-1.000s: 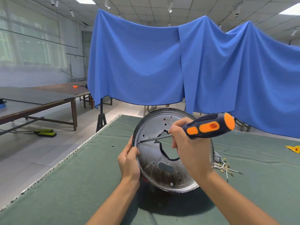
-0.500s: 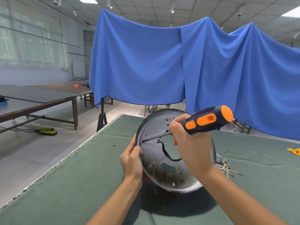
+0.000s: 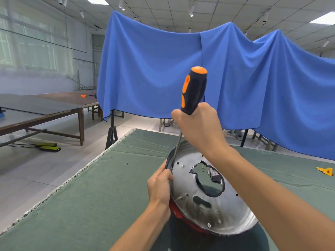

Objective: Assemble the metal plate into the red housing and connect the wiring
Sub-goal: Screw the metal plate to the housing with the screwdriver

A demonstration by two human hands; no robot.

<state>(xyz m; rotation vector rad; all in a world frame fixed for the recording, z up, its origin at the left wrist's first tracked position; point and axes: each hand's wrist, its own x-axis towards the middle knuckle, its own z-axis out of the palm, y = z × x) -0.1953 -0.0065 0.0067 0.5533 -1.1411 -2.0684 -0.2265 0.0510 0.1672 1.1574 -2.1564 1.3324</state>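
A round metal plate (image 3: 223, 212) with several holes and a curved cut-out lies tilted on the red housing (image 3: 178, 213), of which only a red rim shows below it. My left hand (image 3: 160, 185) grips the plate's left rim. My right hand (image 3: 198, 129) grips a black and orange screwdriver (image 3: 193, 91), held nearly upright, with its shaft running down to the plate's upper left rim. Through the cut-out a small grey part (image 3: 214, 175) shows. The wiring is hidden by my right arm.
The work sits on a green cloth table (image 3: 101, 196) whose left edge runs diagonally. A small dark screw (image 3: 126, 163) lies on the cloth at the left. A yellow scrap (image 3: 325, 171) lies at the far right. Blue drapes (image 3: 235, 78) hang behind; brown tables (image 3: 45, 113) stand at the left.
My right hand has swung the screwdriver from nearly level to nearly upright, its tip moving to the plate's upper left rim. The plate now lies flatter. My left hand keeps its grip.
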